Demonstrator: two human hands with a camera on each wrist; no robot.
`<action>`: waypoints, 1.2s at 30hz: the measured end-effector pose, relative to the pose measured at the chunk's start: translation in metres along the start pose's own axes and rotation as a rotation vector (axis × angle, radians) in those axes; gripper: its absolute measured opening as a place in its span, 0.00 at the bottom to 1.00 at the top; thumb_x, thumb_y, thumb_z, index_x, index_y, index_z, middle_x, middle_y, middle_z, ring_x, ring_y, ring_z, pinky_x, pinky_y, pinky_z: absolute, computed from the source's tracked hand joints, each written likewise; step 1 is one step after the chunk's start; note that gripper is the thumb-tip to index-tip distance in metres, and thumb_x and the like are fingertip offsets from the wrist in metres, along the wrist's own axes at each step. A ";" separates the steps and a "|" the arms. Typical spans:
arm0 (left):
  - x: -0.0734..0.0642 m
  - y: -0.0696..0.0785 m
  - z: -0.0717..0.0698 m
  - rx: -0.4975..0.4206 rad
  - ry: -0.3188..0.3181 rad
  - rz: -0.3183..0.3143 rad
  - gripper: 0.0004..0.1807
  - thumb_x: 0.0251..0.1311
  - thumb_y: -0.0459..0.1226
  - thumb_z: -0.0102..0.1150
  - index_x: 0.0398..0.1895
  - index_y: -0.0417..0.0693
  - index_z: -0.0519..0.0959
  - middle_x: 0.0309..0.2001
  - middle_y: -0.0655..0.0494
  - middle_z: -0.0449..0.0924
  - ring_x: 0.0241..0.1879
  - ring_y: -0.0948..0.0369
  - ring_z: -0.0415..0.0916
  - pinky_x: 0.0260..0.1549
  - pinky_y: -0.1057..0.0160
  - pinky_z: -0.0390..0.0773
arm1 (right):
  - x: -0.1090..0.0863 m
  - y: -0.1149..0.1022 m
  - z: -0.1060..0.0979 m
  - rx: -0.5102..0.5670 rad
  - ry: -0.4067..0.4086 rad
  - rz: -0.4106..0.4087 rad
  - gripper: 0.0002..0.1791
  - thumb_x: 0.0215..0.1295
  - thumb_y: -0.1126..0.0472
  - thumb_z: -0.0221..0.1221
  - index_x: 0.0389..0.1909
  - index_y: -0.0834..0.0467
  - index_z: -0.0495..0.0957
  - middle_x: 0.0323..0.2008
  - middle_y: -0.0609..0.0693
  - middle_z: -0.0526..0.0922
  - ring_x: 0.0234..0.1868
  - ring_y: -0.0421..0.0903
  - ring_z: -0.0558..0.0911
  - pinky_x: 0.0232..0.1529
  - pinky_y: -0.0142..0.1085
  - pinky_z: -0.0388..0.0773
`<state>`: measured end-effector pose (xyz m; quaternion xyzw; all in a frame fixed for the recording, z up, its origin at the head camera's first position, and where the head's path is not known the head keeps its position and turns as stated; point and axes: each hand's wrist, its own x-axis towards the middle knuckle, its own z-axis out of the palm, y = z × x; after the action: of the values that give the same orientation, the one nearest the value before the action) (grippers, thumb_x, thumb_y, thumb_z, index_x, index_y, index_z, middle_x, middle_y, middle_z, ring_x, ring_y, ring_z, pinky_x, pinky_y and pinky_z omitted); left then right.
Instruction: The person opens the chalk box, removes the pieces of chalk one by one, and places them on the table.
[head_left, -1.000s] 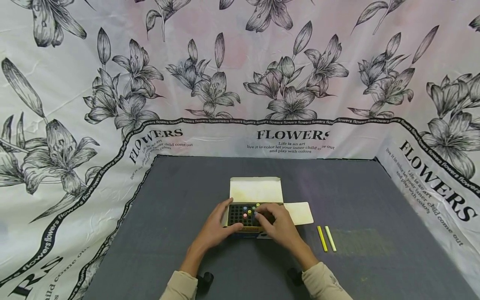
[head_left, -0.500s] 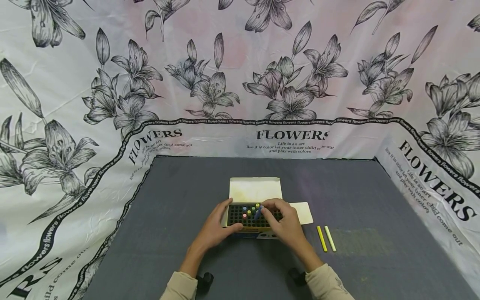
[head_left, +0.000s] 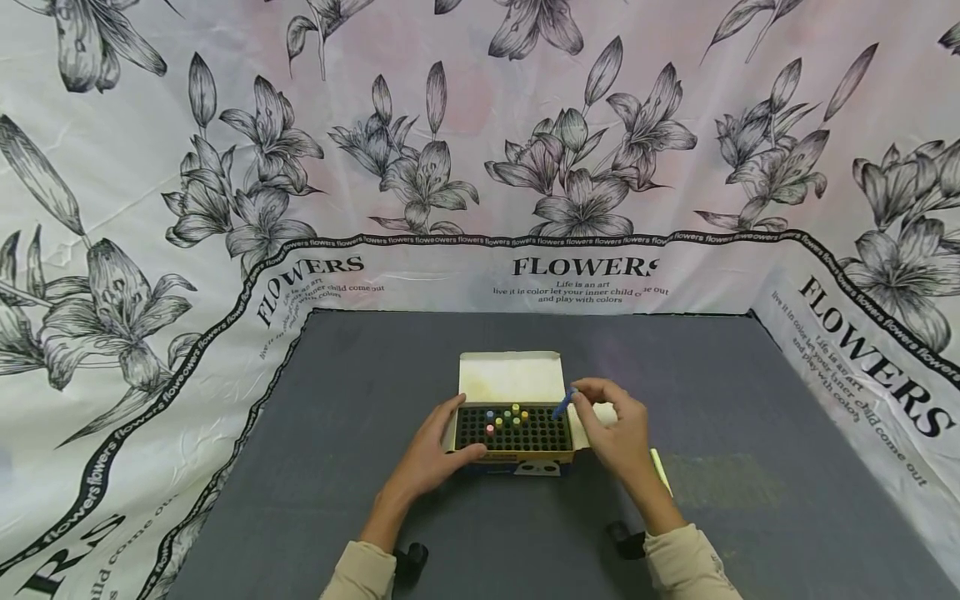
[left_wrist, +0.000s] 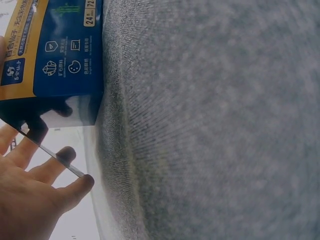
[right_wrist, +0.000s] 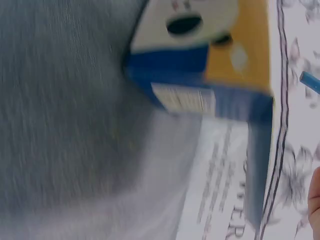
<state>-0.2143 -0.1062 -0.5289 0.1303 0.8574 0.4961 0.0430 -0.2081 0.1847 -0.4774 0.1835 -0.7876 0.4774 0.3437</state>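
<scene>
A blue and yellow chalk box [head_left: 538,469] stands with its lid raised at the back. Inside it a black grid of holes [head_left: 543,435] holds several colored chalks toward the left and middle. My left hand [head_left: 427,450] grips the box's left end, thumb along the front edge; the left wrist view has its fingers spread by an end flap [left_wrist: 52,154]. Between thumb and fingertips, my right hand [head_left: 618,429] pinches a blue chalk stick [head_left: 564,403], tilted over the grid's right end. That blue chalk also shows at the edge of the right wrist view.
A pale yellow chalk stick [head_left: 660,472] lies on the grey table cloth [head_left: 750,400], partly behind the right forearm. The lid [head_left: 510,377] stands up behind the grid, and a side flap [head_left: 603,412] sticks out right. Flower-printed sheets surround the table.
My right hand has pulled the blue chalk from the middle of the grid and moved right with it. It now covers the yellow chalk on the table. The left hand stays put.
</scene>
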 end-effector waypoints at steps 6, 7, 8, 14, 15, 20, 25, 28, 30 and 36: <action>-0.001 0.002 -0.001 -0.003 -0.008 0.012 0.49 0.59 0.54 0.72 0.81 0.59 0.57 0.78 0.46 0.60 0.75 0.42 0.60 0.65 0.33 0.68 | 0.003 0.008 -0.032 -0.015 0.092 0.049 0.11 0.61 0.78 0.64 0.42 0.65 0.86 0.30 0.57 0.87 0.36 0.28 0.79 0.36 0.21 0.73; -0.001 0.002 -0.001 -0.004 -0.009 0.013 0.50 0.59 0.54 0.72 0.81 0.59 0.57 0.78 0.46 0.60 0.75 0.42 0.61 0.65 0.33 0.68 | 0.002 0.008 -0.037 -0.015 0.106 0.057 0.11 0.61 0.78 0.63 0.42 0.66 0.86 0.30 0.56 0.86 0.35 0.28 0.79 0.36 0.21 0.73; -0.001 0.002 -0.001 -0.001 -0.009 0.018 0.49 0.59 0.54 0.72 0.81 0.58 0.57 0.77 0.45 0.60 0.75 0.41 0.61 0.64 0.32 0.68 | 0.001 0.008 -0.041 -0.018 0.118 0.075 0.11 0.61 0.79 0.63 0.42 0.67 0.85 0.29 0.55 0.86 0.35 0.28 0.78 0.36 0.20 0.73; -0.001 0.001 0.000 0.001 -0.005 0.018 0.49 0.59 0.54 0.71 0.81 0.58 0.57 0.77 0.45 0.60 0.75 0.41 0.61 0.64 0.32 0.68 | -0.004 0.003 -0.066 -0.021 0.157 0.156 0.08 0.62 0.81 0.59 0.41 0.75 0.82 0.27 0.51 0.84 0.32 0.31 0.77 0.40 0.21 0.71; -0.001 0.000 0.000 -0.002 -0.004 0.013 0.49 0.59 0.54 0.72 0.81 0.59 0.57 0.78 0.45 0.59 0.75 0.41 0.61 0.64 0.33 0.68 | -0.006 0.005 -0.070 -0.023 0.161 0.168 0.07 0.63 0.81 0.59 0.40 0.76 0.82 0.27 0.49 0.83 0.32 0.31 0.77 0.36 0.21 0.71; -0.002 -0.001 -0.001 0.001 0.002 0.012 0.49 0.59 0.55 0.71 0.81 0.59 0.57 0.78 0.46 0.59 0.76 0.42 0.60 0.65 0.33 0.67 | -0.019 0.033 -0.093 -0.128 0.153 0.255 0.06 0.65 0.74 0.62 0.41 0.69 0.85 0.27 0.34 0.81 0.32 0.29 0.76 0.26 0.21 0.68; -0.002 0.000 -0.001 0.008 0.005 0.011 0.50 0.59 0.56 0.71 0.81 0.59 0.57 0.79 0.47 0.58 0.76 0.43 0.59 0.65 0.33 0.67 | -0.035 0.048 -0.114 -0.353 -0.021 0.363 0.06 0.68 0.65 0.63 0.42 0.61 0.86 0.31 0.40 0.85 0.31 0.23 0.75 0.34 0.21 0.72; -0.001 0.001 0.000 0.011 0.003 0.009 0.50 0.59 0.56 0.71 0.81 0.59 0.57 0.79 0.47 0.58 0.77 0.42 0.59 0.65 0.33 0.67 | -0.042 0.052 -0.122 -0.429 -0.159 0.392 0.07 0.70 0.62 0.62 0.43 0.60 0.86 0.32 0.52 0.87 0.30 0.24 0.75 0.32 0.25 0.74; -0.001 0.001 0.000 0.010 0.000 0.008 0.49 0.59 0.55 0.71 0.81 0.59 0.57 0.79 0.48 0.57 0.77 0.43 0.58 0.66 0.33 0.66 | -0.045 0.054 -0.126 -0.462 -0.229 0.418 0.09 0.72 0.61 0.61 0.44 0.61 0.86 0.33 0.52 0.87 0.29 0.29 0.77 0.30 0.29 0.75; 0.000 0.001 0.002 0.013 -0.001 0.008 0.49 0.59 0.55 0.71 0.81 0.60 0.57 0.79 0.48 0.57 0.78 0.43 0.57 0.67 0.33 0.66 | -0.047 0.066 -0.131 -0.537 -0.371 0.486 0.10 0.72 0.59 0.60 0.45 0.61 0.85 0.36 0.56 0.88 0.34 0.50 0.85 0.31 0.43 0.80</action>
<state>-0.2141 -0.1045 -0.5290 0.1341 0.8601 0.4904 0.0408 -0.1679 0.3290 -0.5119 -0.0212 -0.9533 0.2809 0.1089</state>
